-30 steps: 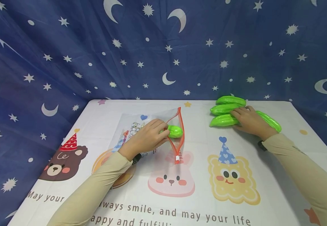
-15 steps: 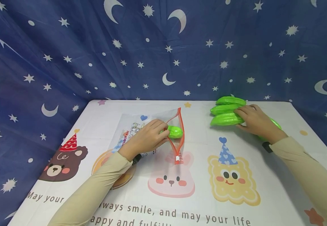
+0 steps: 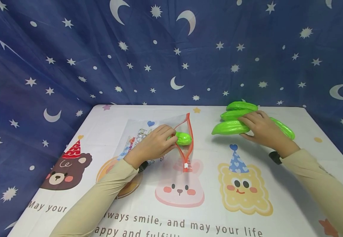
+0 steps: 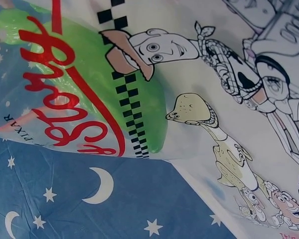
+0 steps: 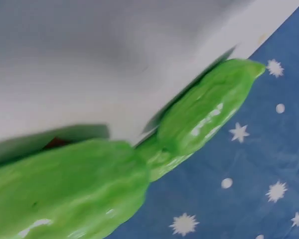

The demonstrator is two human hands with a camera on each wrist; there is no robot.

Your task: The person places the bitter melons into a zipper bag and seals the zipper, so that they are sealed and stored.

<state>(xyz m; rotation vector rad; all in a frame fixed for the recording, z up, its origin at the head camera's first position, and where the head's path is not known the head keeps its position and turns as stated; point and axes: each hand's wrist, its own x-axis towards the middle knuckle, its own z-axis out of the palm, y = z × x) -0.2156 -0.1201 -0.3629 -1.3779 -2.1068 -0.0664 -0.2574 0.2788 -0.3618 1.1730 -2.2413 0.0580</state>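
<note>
At the mouth of a clear zip bag (image 3: 190, 131) with a red-orange zipper, my left hand (image 3: 153, 144) pinches the edge and keeps it gaping. Inside lies a green cucumber (image 3: 184, 139), its end showing at the opening. Through the bag's printed film (image 4: 189, 79) the cucumber (image 4: 134, 99) also appears in the left wrist view. My right hand (image 3: 261, 128) grips another cucumber (image 3: 229, 127) by its right part, the pointed end facing left. In the right wrist view a large cucumber (image 5: 74, 189) fills the lower left; neither wrist view shows a hand.
Two more cucumbers (image 3: 242, 106) lie behind the right hand, and another cucumber (image 3: 282, 127) rests to its right. A white cloth printed with cartoon figures (image 3: 302, 204) covers the table. A blue star curtain (image 3: 165, 39) hangs along the back and left edges.
My right hand first shifts right along the front cucumber, then moves left with it, drawing it away from the two behind. The left hand and bag stay put.
</note>
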